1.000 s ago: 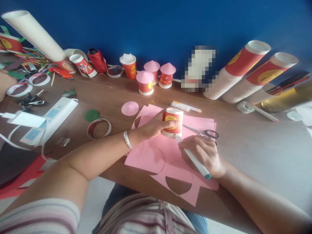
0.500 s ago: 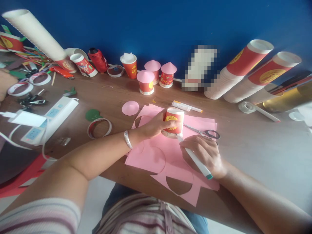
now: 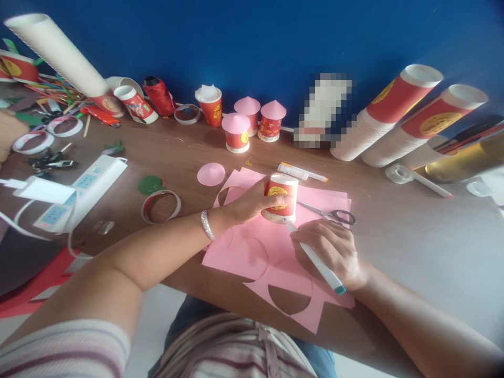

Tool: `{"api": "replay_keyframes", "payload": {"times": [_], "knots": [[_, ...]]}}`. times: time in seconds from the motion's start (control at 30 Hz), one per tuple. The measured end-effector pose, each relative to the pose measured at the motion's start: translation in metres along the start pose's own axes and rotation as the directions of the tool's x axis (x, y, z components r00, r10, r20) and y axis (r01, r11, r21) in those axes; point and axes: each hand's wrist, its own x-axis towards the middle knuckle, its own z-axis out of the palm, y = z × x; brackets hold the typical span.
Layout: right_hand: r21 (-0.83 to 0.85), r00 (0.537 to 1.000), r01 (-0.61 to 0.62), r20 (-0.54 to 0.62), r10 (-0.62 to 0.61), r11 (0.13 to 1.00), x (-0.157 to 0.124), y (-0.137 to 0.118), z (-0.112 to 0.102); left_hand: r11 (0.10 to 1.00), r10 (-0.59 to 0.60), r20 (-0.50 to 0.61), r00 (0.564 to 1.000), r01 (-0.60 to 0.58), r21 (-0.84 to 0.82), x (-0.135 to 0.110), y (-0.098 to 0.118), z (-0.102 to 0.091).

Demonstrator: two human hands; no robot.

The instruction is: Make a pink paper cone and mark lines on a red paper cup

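My left hand (image 3: 252,203) is closed round a red and white paper cup (image 3: 282,190) with a gold emblem, its thumb across the front. In my right hand (image 3: 328,249) is a white marker (image 3: 321,266) with a green end. The marker's tip is at the white band at the cup's bottom; whether it touches cannot be made out. Dark marks show on that band. Beneath both hands lie pink paper sheets (image 3: 232,257), one with a round hole cut out. Scissors (image 3: 328,214) with dark handles rest on the paper behind my right hand.
Small red cups with pink cone tops (image 3: 236,126) stand by the blue wall. Tall cup stacks (image 3: 394,107) lean at the right. A pink paper cone (image 3: 211,174), a tape roll (image 3: 161,206) and a power strip (image 3: 81,194) lie to the left. Markers (image 3: 301,171) lie behind the sheets.
The marker's tip has shifted slightly left along the cup's bottom band. My left hand keeps the cup in the same place.
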Motion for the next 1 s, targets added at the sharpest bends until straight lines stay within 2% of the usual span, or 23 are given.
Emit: {"api": "replay_keyframes", "payload": {"times": [0.4, 0.83, 1.0], "knots": [[-0.011, 0.999, -0.035, 0.019, 0.035, 0.999, 0.0007, 0.0007, 0.0011, 1.000, -0.004, -0.020, 1.000, 0.003, -0.009, -0.0014, 0.0012, 0.0014], [0.004, 0.998, -0.021, 0.057, 0.021, 1.000, 0.0014, 0.0024, -0.0001, 1.000, -0.011, -0.044, 0.999, 0.011, -0.016, -0.0018, 0.0006, 0.0022], [-0.001, 0.998, -0.025, 0.059, 0.025, 1.000, 0.0021, 0.0031, -0.0008, 0.999, -0.009, -0.004, 1.000, 0.009, 0.039, -0.0023, 0.0035, 0.0020]]}}
